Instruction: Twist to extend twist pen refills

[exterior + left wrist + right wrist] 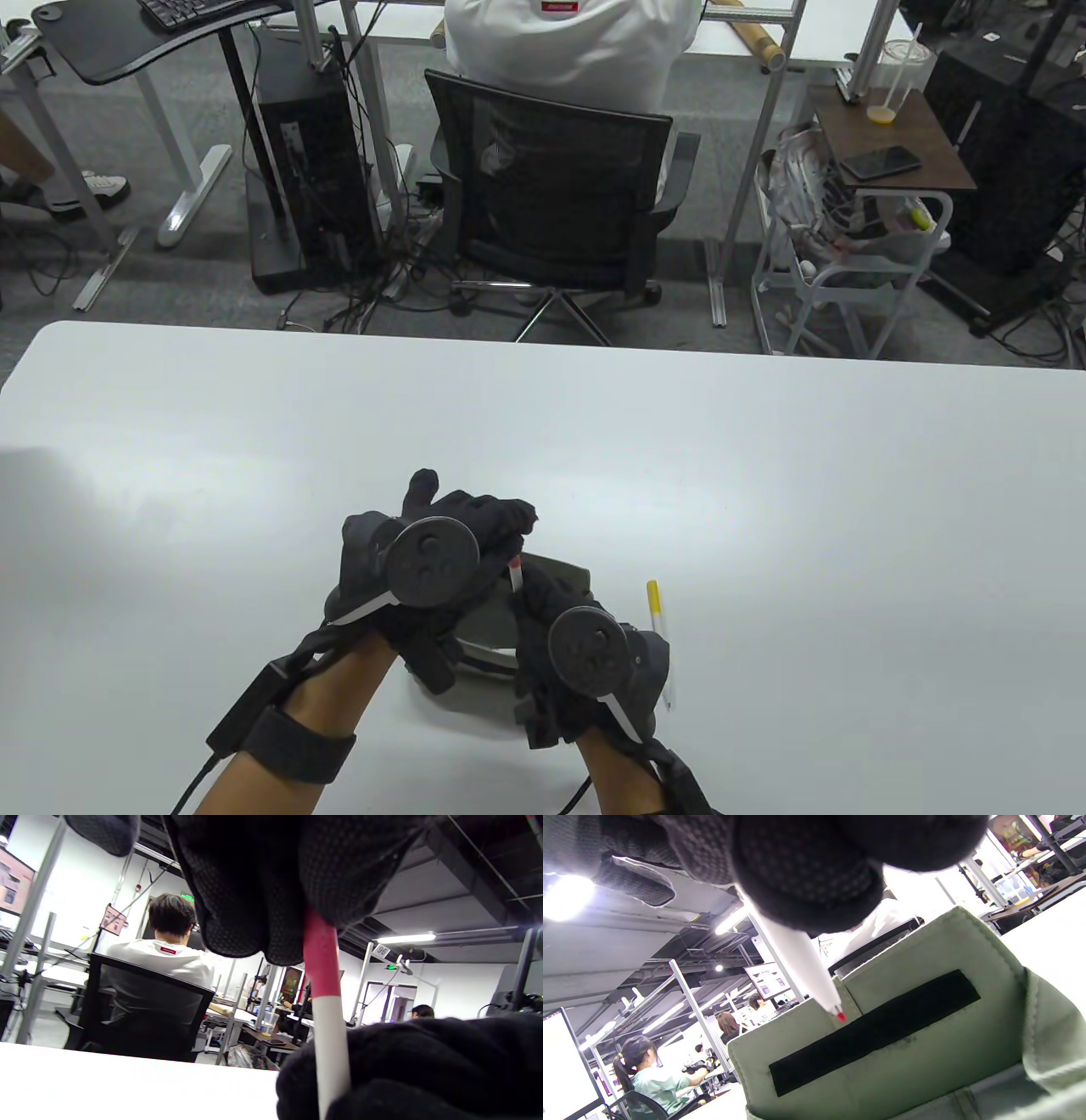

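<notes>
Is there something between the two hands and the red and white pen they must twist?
Nothing visible. The left hand grips the red end of the red and white pen, the right hand grips its white barrel, and the red tip shows above the green pouch.

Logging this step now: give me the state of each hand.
Left hand: grips the red end of the red-and-white pen.
Right hand: grips the same pen's white barrel; its red tip shows.
</notes>
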A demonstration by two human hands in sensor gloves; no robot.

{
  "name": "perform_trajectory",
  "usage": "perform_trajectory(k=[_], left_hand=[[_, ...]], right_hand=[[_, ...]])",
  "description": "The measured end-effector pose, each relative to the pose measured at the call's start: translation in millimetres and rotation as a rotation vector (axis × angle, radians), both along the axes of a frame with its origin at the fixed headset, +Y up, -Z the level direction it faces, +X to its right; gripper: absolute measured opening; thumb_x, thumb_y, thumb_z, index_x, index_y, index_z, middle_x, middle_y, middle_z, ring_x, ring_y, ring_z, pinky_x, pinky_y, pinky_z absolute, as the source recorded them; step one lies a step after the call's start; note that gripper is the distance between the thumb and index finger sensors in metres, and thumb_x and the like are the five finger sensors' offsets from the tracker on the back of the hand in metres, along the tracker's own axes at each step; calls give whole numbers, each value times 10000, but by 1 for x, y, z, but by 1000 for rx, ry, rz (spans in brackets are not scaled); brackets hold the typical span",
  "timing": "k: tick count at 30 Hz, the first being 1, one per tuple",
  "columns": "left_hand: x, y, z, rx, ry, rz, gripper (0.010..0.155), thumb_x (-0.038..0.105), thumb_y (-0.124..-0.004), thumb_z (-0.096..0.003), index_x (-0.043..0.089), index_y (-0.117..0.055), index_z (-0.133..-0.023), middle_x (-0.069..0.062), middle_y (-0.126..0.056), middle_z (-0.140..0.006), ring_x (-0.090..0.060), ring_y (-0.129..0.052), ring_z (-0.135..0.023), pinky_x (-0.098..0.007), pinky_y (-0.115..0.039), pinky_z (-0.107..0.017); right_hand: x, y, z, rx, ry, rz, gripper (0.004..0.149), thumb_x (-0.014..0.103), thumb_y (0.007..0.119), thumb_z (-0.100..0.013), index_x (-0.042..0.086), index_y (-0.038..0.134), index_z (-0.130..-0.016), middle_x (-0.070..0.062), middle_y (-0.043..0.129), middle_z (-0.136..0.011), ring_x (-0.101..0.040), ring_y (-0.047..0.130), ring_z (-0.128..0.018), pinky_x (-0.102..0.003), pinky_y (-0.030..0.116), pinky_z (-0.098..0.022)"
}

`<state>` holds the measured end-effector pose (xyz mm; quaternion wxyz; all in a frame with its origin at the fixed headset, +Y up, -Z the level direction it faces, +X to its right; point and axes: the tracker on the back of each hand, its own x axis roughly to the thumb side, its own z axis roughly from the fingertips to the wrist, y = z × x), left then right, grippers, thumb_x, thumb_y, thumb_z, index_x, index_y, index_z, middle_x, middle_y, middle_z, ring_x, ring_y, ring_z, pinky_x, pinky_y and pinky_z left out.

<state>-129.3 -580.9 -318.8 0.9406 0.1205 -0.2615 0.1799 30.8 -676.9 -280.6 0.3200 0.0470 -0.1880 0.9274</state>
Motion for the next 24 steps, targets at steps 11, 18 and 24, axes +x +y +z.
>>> perform_trajectory(k=[11,18,24], left_hand=[[-4,-16,-7,-98,-95,66,505,281,-837,-518,232,-757,-1014,-84,-941,-953,-337,-938,-861,-762,-476,-697],[-16,-15,-12,-37,-26,92,534,247,-825,-508,188,-713,-1027,-55,-970,-905,-307,-978,-779,-739,-505,-703],[-72,-7,-41,-115,257,-22,584,323,-889,-490,111,-732,-1011,-72,-1007,-775,-297,-1005,-664,-715,-554,-689]], right_hand=[[1,0,0,-10,4,-34,467,330,775,-357,146,888,-771,-77,1009,-598,-82,1010,-227,-234,877,-144],[2,-3,-1,-21,-6,-63,491,388,805,-354,152,887,-776,-72,1014,-613,-104,1016,-233,-247,876,-149],[5,-5,-4,-37,-37,-43,511,413,799,-356,157,875,-792,-75,1003,-635,-112,1011,-244,-251,870,-158]])
